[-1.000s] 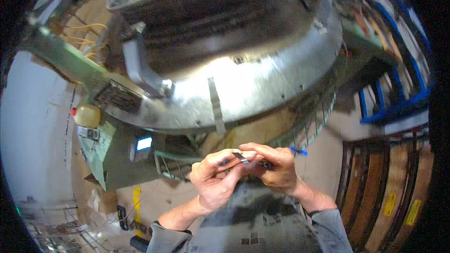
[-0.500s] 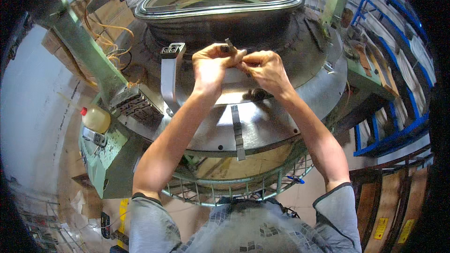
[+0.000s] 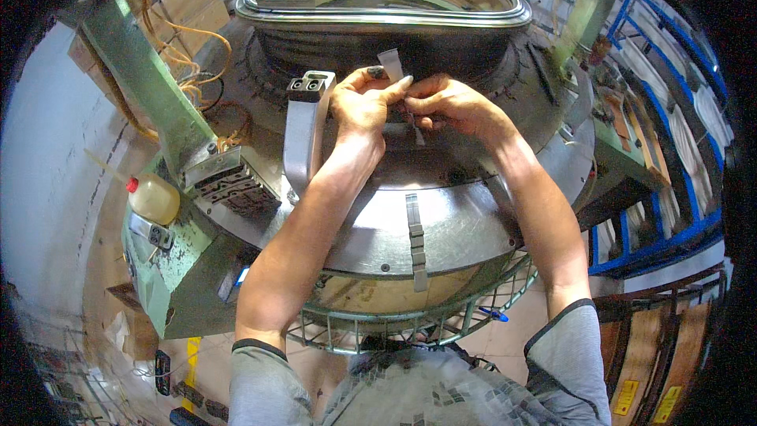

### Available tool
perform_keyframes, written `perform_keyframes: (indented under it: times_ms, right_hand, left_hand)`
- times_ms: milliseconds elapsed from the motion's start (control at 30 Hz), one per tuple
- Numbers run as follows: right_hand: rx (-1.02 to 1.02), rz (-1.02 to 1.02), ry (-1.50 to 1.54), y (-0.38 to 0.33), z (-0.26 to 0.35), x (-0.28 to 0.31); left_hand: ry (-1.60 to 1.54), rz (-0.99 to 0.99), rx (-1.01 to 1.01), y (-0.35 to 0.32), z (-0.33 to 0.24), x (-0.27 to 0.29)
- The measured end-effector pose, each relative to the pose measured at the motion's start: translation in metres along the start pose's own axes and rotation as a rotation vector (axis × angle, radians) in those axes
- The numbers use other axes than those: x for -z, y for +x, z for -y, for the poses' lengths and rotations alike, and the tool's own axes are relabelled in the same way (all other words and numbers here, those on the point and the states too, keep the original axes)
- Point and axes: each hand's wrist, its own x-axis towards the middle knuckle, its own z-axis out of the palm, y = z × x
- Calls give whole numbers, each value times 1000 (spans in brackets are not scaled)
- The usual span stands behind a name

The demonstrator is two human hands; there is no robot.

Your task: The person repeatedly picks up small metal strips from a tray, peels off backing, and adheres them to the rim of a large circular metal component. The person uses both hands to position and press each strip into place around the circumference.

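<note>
Both my hands reach out over a large round metal machine (image 3: pixel 473 237) with a shiny ring (image 3: pixel 386 12) on top. My left hand (image 3: pixel 359 102) and my right hand (image 3: pixel 449 102) meet at the dark band under the ring. Together they pinch a small thin grey metal strip (image 3: pixel 391 63) that stands up between the fingertips. Below the fingers a second thin piece (image 3: pixel 417 134) hangs against the dark wall. A grey curved bracket (image 3: pixel 303 130) rises just left of my left hand.
A green machine arm (image 3: pixel 150 102) slants at the left, with orange wires (image 3: pixel 193 55) behind it. A yellowish bottle with a red cap (image 3: pixel 154 197) sits on the green base. A wire guard (image 3: pixel 410 323) rings the machine's bottom. Blue racks (image 3: pixel 670 150) stand at the right.
A second ago my hands were low, near my body, holding the small piece. They rose and reached forward to the dark band, and now sit slightly lower and closer on it.
</note>
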Motion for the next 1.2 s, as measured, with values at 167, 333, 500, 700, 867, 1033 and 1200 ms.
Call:
perform_keyframes:
  times_ms: [167,333,500,700,867,1033,1200]
  right_hand:
    - [45,-74,-29,-1,-10,-10]
    - [66,-186,-200,2,-17,-11]
    - [184,-306,-138,10,-30,-9]
    - [458,-694,-368,44,-50,-20]
    - [515,-772,-585,47,-53,-32]
    - [526,-813,-539,43,-48,-39]
    - [537,-860,-586,46,-48,-40]
  left_hand:
    - [-30,-4,20,-3,4,3]
    - [45,-43,-65,-3,6,2]
    - [405,-96,-276,-6,1,1]
    - [1702,22,-670,-18,-7,-8]
    - [1761,22,-668,-18,-8,1]
    - [1711,85,-621,-19,1,4]
    - [1654,122,-594,-18,1,4]
